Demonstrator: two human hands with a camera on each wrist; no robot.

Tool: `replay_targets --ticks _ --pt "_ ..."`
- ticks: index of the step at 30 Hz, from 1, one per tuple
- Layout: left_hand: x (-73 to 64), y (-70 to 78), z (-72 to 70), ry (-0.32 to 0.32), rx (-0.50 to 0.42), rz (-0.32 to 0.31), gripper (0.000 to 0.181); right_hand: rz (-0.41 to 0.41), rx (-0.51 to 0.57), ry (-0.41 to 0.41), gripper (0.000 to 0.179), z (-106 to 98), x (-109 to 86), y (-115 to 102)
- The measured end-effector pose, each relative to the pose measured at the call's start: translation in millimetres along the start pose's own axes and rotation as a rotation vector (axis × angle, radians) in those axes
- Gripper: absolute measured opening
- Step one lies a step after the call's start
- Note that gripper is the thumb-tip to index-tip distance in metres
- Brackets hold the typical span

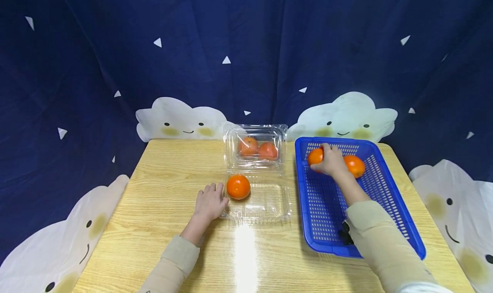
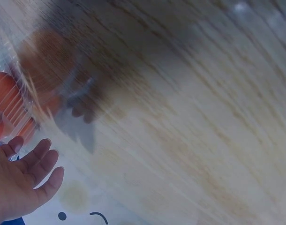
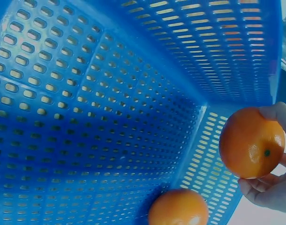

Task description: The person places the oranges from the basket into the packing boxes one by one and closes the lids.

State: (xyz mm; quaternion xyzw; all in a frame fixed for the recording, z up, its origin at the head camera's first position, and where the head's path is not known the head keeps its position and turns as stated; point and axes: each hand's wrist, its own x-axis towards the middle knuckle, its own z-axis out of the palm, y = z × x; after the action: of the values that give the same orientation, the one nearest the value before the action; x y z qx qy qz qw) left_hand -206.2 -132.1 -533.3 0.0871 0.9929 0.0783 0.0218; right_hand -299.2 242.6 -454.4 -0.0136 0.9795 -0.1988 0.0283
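In the head view my right hand (image 1: 332, 159) grips an orange (image 1: 315, 156) inside the blue plastic basket (image 1: 313, 224). The right wrist view shows the thumb and fingers around that orange (image 3: 252, 143), above the basket floor. A second orange (image 1: 354, 166) lies in the basket beside the hand. My left hand (image 1: 210, 202) rests at the left edge of a clear hinged plastic box (image 1: 265, 201), its fingers relaxed and holding nothing. One orange (image 1: 238, 186) sits in the box's near half, close to those fingers. Behind the raised clear lid (image 1: 254, 130) two more oranges (image 1: 267, 150) show through.
The wooden table (image 1: 165, 168) carries the box at its middle and the basket at its right. A small black object (image 1: 345, 233) is partly hidden by the right sleeve. A dark blue curtain (image 1: 246, 49) with white clouds hangs behind and around the table.
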Motion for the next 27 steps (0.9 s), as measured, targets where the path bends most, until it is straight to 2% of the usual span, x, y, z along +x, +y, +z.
replay_targets --ticks 14,27 --pt "0.4 -0.2 1.6 -0.014 0.001 -0.009 0.042 -0.026 0.054 0.046 0.076 -15 -9.2 -11" --pt "0.9 -0.1 2.3 -0.012 -0.001 -0.010 0.040 -0.126 0.085 0.062 0.076 -30 -26.8 -35"
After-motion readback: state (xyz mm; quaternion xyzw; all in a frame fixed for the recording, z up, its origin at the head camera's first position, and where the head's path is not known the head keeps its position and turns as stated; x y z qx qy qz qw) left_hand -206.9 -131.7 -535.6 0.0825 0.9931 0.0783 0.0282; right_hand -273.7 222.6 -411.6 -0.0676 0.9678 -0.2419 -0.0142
